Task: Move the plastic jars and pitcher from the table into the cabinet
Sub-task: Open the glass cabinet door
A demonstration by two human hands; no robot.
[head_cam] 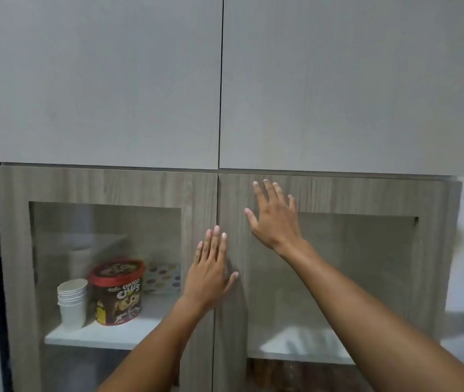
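Cabinet (151, 188) doors fill pretty much the whole view, both lower ones shut, wood-grain frames with cloudy glass panels, and two plain pale doors (106, 80) above them. Left hand (211, 267) is flat against the door frames right where the two doors meet, fingers together and pointing up, thumb stuck out to the right, holding nothing. Right hand (274, 213) is higher up on the top left corner of the right door's frame, fingers spread wide, palm toward the wood, also empty. Can't tell for sure if that palm is fully pressed on or just hovering close. Behind the left glass, on a white shelf (89, 335), there's a stack of white paper cups (72, 302) near the front left edge, a brown choco tub with a red lid (117, 292) just beside it, and a polka-dot box (163, 278) behind the tub. No jars or pitcher are visible from here, and neither is the table. Right side glass is too blurry to make anything out.
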